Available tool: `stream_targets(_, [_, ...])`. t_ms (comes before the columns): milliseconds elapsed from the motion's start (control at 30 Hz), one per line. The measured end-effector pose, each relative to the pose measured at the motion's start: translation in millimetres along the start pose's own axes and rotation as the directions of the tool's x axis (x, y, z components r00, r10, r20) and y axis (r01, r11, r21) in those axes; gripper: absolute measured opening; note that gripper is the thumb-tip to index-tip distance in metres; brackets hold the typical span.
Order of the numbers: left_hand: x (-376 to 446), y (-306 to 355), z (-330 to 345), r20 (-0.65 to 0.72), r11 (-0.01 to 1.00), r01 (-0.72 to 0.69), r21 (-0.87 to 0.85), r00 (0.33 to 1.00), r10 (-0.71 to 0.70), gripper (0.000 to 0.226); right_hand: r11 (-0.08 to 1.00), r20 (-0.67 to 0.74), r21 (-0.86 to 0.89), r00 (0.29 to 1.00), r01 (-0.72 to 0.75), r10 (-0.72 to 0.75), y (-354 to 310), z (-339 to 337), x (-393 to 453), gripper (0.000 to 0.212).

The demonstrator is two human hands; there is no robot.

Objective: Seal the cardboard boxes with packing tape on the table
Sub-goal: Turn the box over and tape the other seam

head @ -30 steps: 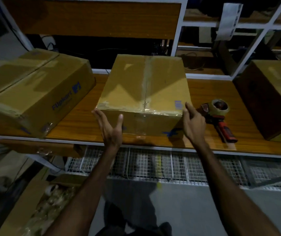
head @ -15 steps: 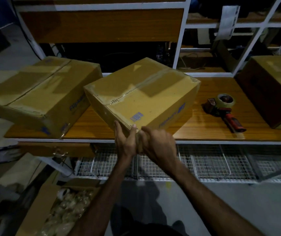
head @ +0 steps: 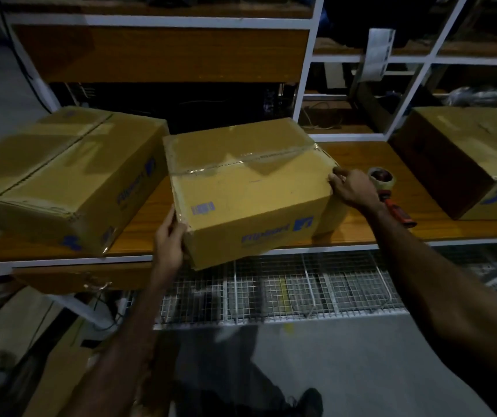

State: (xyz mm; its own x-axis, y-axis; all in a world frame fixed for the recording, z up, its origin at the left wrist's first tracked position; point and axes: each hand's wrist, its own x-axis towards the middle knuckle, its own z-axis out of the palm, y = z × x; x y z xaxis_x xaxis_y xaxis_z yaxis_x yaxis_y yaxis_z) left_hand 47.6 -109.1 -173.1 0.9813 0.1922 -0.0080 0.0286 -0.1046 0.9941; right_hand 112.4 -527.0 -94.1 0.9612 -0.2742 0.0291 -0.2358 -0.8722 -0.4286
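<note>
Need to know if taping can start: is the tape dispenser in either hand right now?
No, the tape dispenser lies on the table behind the right hand, while both hands grip the middle box.

Middle box (head: 250, 188): brown cardboard, taped seam, near corner overhanging table (head: 361, 233) edge. Left box (head: 60, 179), right box (head: 467, 158): closed. Tape dispenser (head: 387, 188): between middle and right boxes.

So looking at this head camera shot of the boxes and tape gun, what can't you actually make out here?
- Middle box: its far and underside faces are turned from the head camera, so their tape is unseen.
- Tape dispenser: partly behind the right hand.
- Left hand: fingertips hidden behind the box corner.
- Left box: left end cut off by the frame edge.
- Right box: cut off at the right edge, and dim.
- Shelf contents behind: too dark.
</note>
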Motion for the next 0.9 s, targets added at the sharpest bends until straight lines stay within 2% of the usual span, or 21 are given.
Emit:
stream_targets(67, [32,1,-21,0.01,0.998,0.017,0.055,1.0,-0.018,0.044,0.994,0.006,0.11,1.0,-0.022,0.021,-3,5,-22,0.056])
stream_targets(133, [55,5,-25,-0.077,0.998,0.026,0.061,0.997,-0.022,0.04,0.992,-0.096,0.129,0.995,-0.012,0.025,-3,20,-44,0.055])
stream_targets(200, [69,11,-13,-0.157,0.996,0.035,0.087,0.987,-0.021,0.053,0.997,-0.169,0.074,0.985,-0.01,0.022,-7,38,-65,0.054])
stream_targets(267, [70,19,7,-0.221,0.988,0.107,0.107,0.972,-0.082,0.077,0.999,-0.195,0.01,0.979,-0.052,0.053,-20,50,-91,0.053])
stream_targets(333, [67,18,26,-0.227,0.982,0.16,0.097,0.964,-0.135,0.095,0.997,-0.224,-0.029,0.973,-0.069,0.061,-36,56,-116,0.049])
stream_targets(400, [62,8,41,-0.168,0.982,0.168,0.086,0.974,-0.152,0.105,1.0,-0.221,-0.01,0.975,-0.002,0.0,-53,60,-141,0.043])
stream_targets(467, [47,5,62,-0.083,0.986,0.154,0.059,0.985,-0.149,0.104,0.995,-0.156,0.035,0.984,0.096,-0.089,-72,68,-164,0.038])
stream_targets(567, [6,13,93,-0.084,0.988,0.137,0.067,0.988,-0.131,0.104,0.967,-0.043,0.075,0.969,0.244,-0.242,-99,82,-179,0.032])
stream_targets(667, [-36,15,106,-0.103,0.998,0.031,0.059,0.994,-0.025,0.104,0.894,0.018,0.245,0.921,0.374,-0.39,-107,82,-169,0.027])
stream_targets(733, [-56,15,109,-0.11,0.999,0.024,0.038,0.994,-0.019,0.098,0.873,-0.034,0.265,0.909,0.41,-0.416,-96,72,-147,0.03])
stream_targets(833, [-68,17,114,-0.144,1.0,0.025,-0.01,0.989,-0.026,0.094,0.918,-0.278,0.161,0.909,0.362,-0.309,-59,52,-82,0.032])
stream_targets(900, [-65,15,114,-0.152,0.999,0.026,-0.03,0.988,-0.03,0.091,0.97,-0.274,0.059,0.938,0.236,-0.212,-30,36,-29,0.038])
